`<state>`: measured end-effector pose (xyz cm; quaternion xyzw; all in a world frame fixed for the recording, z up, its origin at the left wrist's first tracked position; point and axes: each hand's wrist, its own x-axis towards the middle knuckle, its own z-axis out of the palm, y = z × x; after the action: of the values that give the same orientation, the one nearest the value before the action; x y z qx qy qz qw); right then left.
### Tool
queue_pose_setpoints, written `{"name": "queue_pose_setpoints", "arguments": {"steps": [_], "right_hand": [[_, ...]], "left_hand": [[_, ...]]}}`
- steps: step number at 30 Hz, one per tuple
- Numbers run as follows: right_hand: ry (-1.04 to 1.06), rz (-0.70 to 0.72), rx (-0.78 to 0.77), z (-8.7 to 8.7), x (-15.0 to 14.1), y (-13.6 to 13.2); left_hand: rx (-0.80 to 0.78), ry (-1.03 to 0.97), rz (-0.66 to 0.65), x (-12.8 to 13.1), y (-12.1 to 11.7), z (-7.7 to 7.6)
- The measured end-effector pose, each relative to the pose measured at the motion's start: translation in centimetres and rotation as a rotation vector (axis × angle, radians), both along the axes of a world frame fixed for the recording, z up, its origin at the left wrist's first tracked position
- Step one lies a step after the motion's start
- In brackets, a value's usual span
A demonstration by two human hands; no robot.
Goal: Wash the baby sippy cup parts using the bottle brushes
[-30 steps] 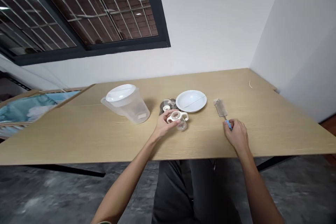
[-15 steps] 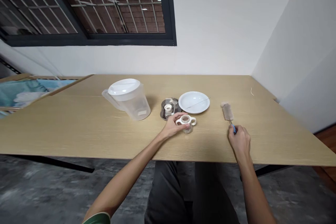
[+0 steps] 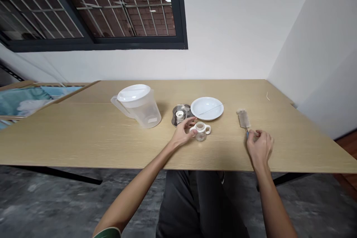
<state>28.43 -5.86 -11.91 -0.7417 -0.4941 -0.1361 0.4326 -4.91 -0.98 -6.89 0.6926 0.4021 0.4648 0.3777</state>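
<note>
**Head view, looking forward and down over a wooden table.** Left hand [image 3: 182, 135]: fingers extended and partly open, lying against the near handle of a clear 2-handled training cup with a white collar [image 3: 200, 132]; no closed grip is shown. The cup stands upright on the table, just in front of the plate and just beside the tray. Right hand [image 3: 260, 149]: fingers loosely curled and partly open, next to the blue handle of a bottle brush [image 3: 243, 119]. Whether the fingertips touch that handle or have hold of it cannot be told. The brush lies flat on the table, its bristled head pointing away from the person.

Surroundings: the light wood table [image 3: 83, 137] carries 4 further items. A clear plastic pitcher with a white lid [image 3: 139, 107] stands at centre left. A small steel tray [image 3: 176, 111] holds a small clear bottle with a white ring [image 3: 180, 116]. A white plate [image 3: 206, 108] lies beyond the cup, with a thin rod [image 3: 211, 109] resting across it. A short white thread [image 3: 267, 96] lies near the far right corner. A carton with a blue print [image 3: 25, 100] sits beyond the table's left end. A barred window [image 3: 97, 7] is set in the white wall above.
</note>
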Motion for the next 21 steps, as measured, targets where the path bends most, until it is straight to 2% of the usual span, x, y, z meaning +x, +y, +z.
{"name": "queue_pose_setpoints", "arguments": {"steps": [2, 4, 7, 10, 12, 16, 21], "right_hand": [[0.037, -0.015, 0.031, 0.2, -0.1, -0.1], [0.071, -0.029, 0.05, 0.5, -0.1, -0.2], [0.105, -0.037, 0.059, 0.8, -0.2, -0.3], [0.117, -0.03, 0.071, 0.9, -0.2, -0.3], [0.124, -0.024, 0.085, 0.9, -0.1, -0.3], [0.137, -0.024, 0.074, 0.9, 0.1, -0.3], [0.156, -0.042, 0.059, 0.9, 0.3, -0.5]], "left_hand": [[0.095, -0.042, 0.153, -1.1, 1.0, 1.3], [0.172, -0.095, 0.318, -2.3, 2.7, 3.2], [0.232, -0.082, 0.427, -4.0, 5.7, 6.4], [0.217, 0.052, 0.521, -5.1, 8.2, 8.2], [0.168, 0.18, 0.559, -5.5, 9.1, 8.1], [0.102, 0.338, 0.572, -5.9, 9.5, 6.0], [0.11, 0.495, 0.489, -7.0, 8.6, 4.3]]}}
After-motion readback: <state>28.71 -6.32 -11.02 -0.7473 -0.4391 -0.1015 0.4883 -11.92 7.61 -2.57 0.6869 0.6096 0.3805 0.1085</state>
